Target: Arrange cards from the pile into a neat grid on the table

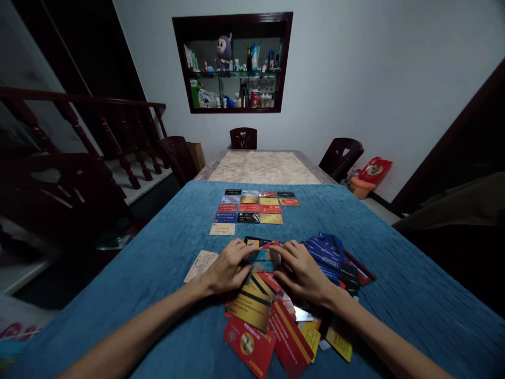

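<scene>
A loose heap of plastic cards [276,316] in red, gold, blue and black lies on the blue cloth [165,263] in front of me. My left hand [228,266] and my right hand [302,269] rest on top of the heap, fingertips meeting on one teal-and-red card [265,258] between them. Whether the card is lifted or just pressed flat I cannot tell. Farther away several cards sit in a neat grid [252,208] of rows. One cream card [200,265] lies alone left of my left hand.
Beyond the blue cloth is a bare patterned tabletop [262,167]. Dark chairs stand at the far end [243,138], right [341,155] and left [179,158]. A wooden stair railing [98,131] runs along the left. A wall niche [232,63] holds bottles and a plush toy.
</scene>
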Demonstrator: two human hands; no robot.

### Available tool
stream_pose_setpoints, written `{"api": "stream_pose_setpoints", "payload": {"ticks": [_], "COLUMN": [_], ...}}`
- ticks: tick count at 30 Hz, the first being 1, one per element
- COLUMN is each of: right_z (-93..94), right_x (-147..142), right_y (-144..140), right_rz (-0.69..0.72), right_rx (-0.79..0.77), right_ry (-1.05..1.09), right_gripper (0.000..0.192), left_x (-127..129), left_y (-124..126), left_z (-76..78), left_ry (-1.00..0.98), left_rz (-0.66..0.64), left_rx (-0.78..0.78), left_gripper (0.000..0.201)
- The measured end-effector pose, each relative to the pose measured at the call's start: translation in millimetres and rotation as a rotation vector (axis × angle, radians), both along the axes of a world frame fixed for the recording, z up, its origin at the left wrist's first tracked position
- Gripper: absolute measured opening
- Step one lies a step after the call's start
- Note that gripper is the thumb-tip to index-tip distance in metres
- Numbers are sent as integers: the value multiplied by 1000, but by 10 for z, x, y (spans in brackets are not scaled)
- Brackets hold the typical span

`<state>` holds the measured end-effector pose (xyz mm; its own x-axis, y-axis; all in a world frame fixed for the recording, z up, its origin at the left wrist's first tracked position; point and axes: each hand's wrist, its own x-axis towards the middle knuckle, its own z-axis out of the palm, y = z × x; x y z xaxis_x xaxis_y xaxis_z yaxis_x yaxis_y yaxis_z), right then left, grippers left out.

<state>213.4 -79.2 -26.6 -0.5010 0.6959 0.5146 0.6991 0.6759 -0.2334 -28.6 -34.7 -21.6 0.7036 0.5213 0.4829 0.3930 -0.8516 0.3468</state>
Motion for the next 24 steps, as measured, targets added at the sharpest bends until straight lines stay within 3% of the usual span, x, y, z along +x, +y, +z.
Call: {"api": "stream_pose_setpoints", "payload": {"ticks": [11,17,24], "right_z": [26,88,186], "right_x": [50,110,264], "right_y": [30,53,132], "right_rz": [4,-27,-35], "right_rx": [46,72,80], "right_ry": [-6,-46,-7], "right_gripper": [61,54,52], "left_x": [43,71,215], "left_y": [-35,-38,92], "left_z": [77,158,194], "left_ry": [-63,10,7], "left_rz": [10,19,32], "left_rx": [-43,-35,-2], "left_gripper": [46,57,52]}}
